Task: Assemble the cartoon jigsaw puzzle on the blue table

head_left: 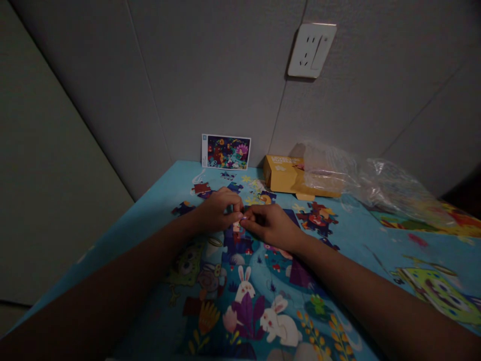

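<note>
A partly joined jigsaw puzzle [259,273] with white rabbits, flowers and a blue stream lies in front of me. At its upper edge, my left hand [220,208] and my right hand [272,225] meet with thumbs and fingers closed. Between their fingertips is a small, light-patterned puzzle piece [236,226], mostly covered by the fingers; both hands pinch it. Loose dark pieces [183,208] lie left of my left hand. A joined cluster of pieces [318,219] with red and orange parts sits to the right of my right hand.
A picture card [226,152] leans against the grey wall. Beside it are a yellow puzzle box [283,175] and a crumpled clear plastic bag [376,183]. The blue cartoon-printed cover [150,200] lies beneath everything. A white socket [312,50] is on the wall.
</note>
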A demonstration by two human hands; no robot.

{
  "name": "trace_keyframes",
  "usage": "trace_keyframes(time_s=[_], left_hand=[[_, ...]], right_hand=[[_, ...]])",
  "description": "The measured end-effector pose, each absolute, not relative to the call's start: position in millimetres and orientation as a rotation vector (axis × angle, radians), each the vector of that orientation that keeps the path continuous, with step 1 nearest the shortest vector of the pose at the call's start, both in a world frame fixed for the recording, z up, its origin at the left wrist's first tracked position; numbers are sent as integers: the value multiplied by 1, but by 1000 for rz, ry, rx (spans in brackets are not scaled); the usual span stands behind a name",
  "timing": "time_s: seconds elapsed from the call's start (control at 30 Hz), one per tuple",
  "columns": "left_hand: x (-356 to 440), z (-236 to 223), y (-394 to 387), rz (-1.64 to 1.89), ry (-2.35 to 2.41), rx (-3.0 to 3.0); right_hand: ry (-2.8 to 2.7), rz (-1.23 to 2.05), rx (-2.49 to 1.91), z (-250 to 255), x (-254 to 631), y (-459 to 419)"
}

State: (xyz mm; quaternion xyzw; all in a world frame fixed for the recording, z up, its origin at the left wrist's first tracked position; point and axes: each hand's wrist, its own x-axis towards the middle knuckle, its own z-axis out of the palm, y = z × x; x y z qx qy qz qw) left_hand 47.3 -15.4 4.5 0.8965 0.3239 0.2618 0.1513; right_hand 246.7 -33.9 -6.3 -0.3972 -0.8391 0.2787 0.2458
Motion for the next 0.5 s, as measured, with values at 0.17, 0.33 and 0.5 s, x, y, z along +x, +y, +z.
trace_keyframes(time_s=[0.17,0.33,0.5], left_hand=[[46,4,-16,685,1074,2626],[46,3,-16,633,1169,2653],[47,5,-17,606,1179,2638]], right_hand=[[-2302,704,-1168,-4,246,-35],[-2323,662,-1219,-3,245,-35],[-2314,646,-1243,-5,245,-34]])
